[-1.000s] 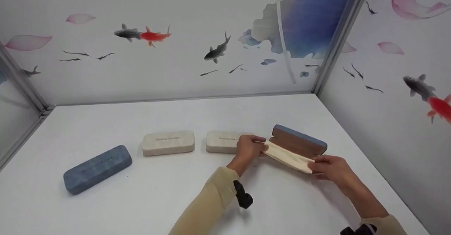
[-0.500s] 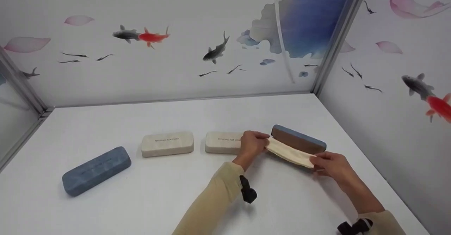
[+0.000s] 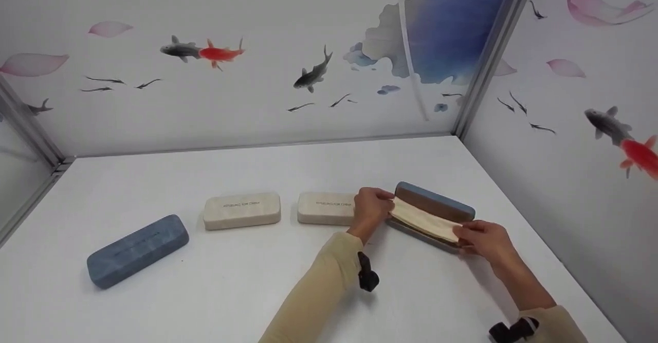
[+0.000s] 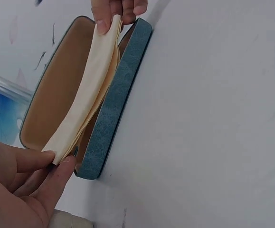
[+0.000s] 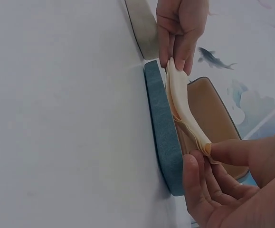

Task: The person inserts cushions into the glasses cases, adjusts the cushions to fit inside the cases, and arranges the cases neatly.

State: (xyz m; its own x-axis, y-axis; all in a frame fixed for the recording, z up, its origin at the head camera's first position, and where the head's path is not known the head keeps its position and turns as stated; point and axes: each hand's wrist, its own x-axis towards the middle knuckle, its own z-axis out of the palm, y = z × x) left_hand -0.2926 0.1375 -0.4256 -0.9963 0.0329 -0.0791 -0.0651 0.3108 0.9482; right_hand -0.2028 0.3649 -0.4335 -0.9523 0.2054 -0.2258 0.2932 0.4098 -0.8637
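A cream cloth (image 3: 425, 219), folded into a long strip, is stretched between both hands over an open blue glasses case (image 3: 437, 199) with a brown lining. My left hand (image 3: 371, 208) pinches the cloth's left end between thumb and fingers. At the other end, my right hand (image 3: 487, 240) pinches it near the case's right side. In the left wrist view the folded layers of the cloth (image 4: 87, 90) show along its lower edge, partly within the case's opening. The right wrist view shows the blue front wall of the case (image 5: 163, 128) just beside the cloth.
A closed cream case (image 3: 325, 208) lies just left of my left hand, partly hidden by it. Further left are another closed cream case (image 3: 242, 211) and a closed blue case (image 3: 138, 250), set at an angle. Printed wall panels border the white table (image 3: 216, 286).
Both hands have carried the cloth slightly back and over the open case, whose front edge now shows below it. The other cases have stayed in place.
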